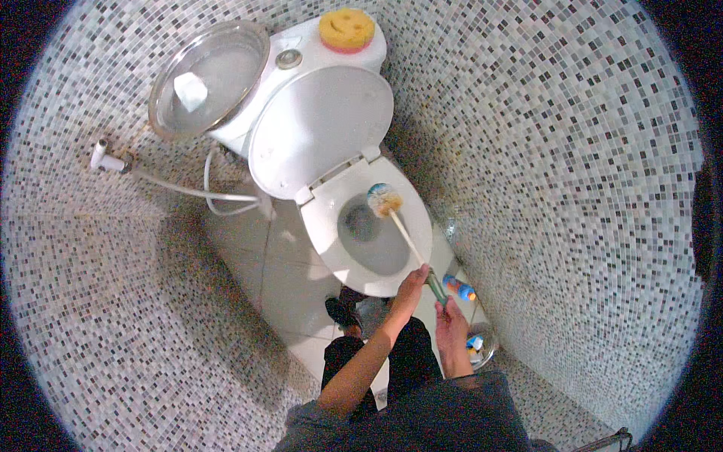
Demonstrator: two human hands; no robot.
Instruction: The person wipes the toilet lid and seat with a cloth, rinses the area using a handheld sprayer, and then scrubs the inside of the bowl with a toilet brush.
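My left hand (pixel 413 288) grips a toilet brush (pixel 404 231) where its pale shaft meets the green handle. Lower down, the end of that handle is in my right hand (pixel 451 325). The round brush head (pixel 384 200), white and blue with brown staining, is over the right side of the toilet bowl (pixel 367 265); I cannot tell whether it touches the seat. A white toilet lid (pixel 325 124) is raised against the cistern. A blue bottle with an orange cap (pixel 458 287) lies on the floor just right of my hands.
On the cistern (pixel 316 34) rest a yellow smiley sponge (pixel 347 29) and a clear oval basin (pixel 226 68) holding a white piece (pixel 191 91). A hose (pixel 197 190) runs from a wall valve (pixel 107 160). A waste bin (pixel 480 355) stands by my right forearm. Mosaic walls (pixel 542 169) curve around.
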